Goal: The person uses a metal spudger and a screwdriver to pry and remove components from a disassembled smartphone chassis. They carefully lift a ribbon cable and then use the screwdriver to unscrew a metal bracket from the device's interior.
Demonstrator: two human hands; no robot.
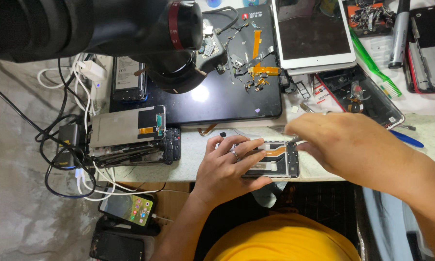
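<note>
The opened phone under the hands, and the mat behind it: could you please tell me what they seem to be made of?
The opened phone, held down by the left hand, looks like a pale metal or plastic frame with a dull sheen, crossed by an orange ribbon cable, probably flexible film. The mat looks like glossy black rubber or silicone, since it mirrors a lamp glare.

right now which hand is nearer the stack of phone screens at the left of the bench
Left. The left hand rests on the opened phone just right of the stack; the right hand is farther right.
</note>
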